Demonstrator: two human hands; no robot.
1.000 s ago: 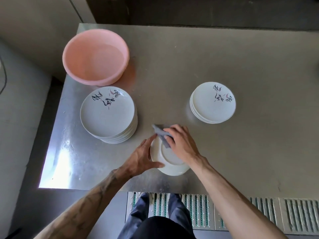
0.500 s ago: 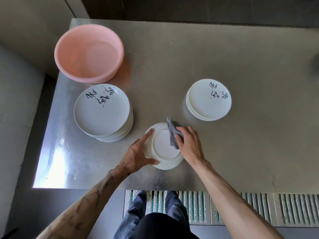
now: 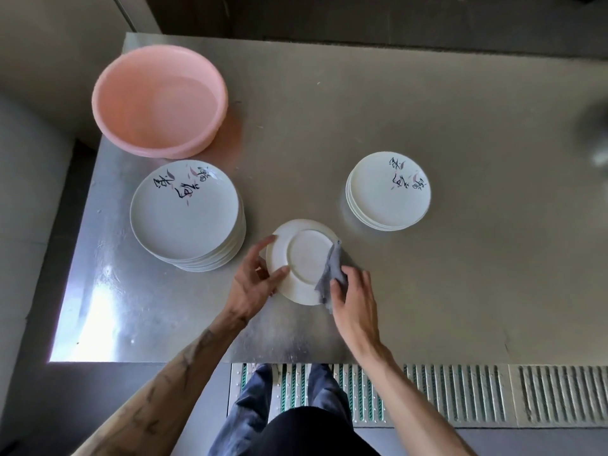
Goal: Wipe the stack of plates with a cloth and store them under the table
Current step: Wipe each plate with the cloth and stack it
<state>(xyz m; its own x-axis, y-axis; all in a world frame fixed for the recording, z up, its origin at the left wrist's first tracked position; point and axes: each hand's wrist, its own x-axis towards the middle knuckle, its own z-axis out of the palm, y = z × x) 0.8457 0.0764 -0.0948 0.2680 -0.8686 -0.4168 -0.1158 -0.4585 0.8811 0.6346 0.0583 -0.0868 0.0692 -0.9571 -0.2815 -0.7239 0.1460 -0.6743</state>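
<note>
Steel table point(image 3: 444, 291) — plate point(image 3: 304, 255) underside up, cloth point(image 3: 331, 274) lying near-to-far.

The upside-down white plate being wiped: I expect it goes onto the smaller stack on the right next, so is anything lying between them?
Nothing visible does: only bare steel table lies between the upside-down white plate and the smaller stack of painted white plates. The grey cloth, gripped by the right hand, drapes the plate's right rim.

A basin point(image 3: 160, 101) sits behind the left stack point(image 3: 186, 212); the right stack point(image 3: 389, 190) stands well apart.
</note>
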